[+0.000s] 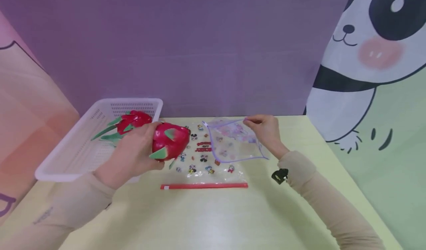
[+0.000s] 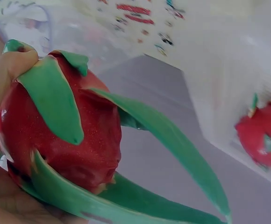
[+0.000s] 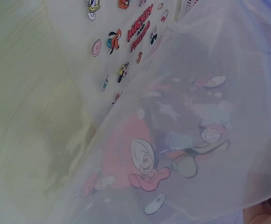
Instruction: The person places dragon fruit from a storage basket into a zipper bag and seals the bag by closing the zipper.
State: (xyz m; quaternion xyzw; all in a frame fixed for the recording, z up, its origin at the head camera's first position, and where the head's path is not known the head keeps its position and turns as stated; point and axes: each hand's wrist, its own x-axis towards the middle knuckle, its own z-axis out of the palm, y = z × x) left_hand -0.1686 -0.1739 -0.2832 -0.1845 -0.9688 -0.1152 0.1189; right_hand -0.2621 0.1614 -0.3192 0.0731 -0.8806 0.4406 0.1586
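A red dragon fruit point(image 1: 171, 141) with green leafy scales is gripped by my left hand point(image 1: 134, 154), held up beside the basket. In the left wrist view the thumb presses on the top of this fruit point(image 2: 74, 126) and its long green leaves stick out to the right. My right hand point(image 1: 266, 131) pinches the rim of a clear zip bag point(image 1: 237, 146) with a purple edge, its mouth spread apart. Printed cartoon figures cover this bag point(image 3: 173, 149) in the right wrist view. Underneath lies a second clear bag point(image 1: 203, 168) with cartoon prints and a red slider strip along its near side.
A white plastic basket point(image 1: 60, 166) stands at the left of the table point(image 1: 186, 220), holding another dragon fruit point(image 1: 134, 120). A purple curtain point(image 1: 199, 57) hangs behind the table's back edge. At the right is a panda-print cloth point(image 1: 346, 109).
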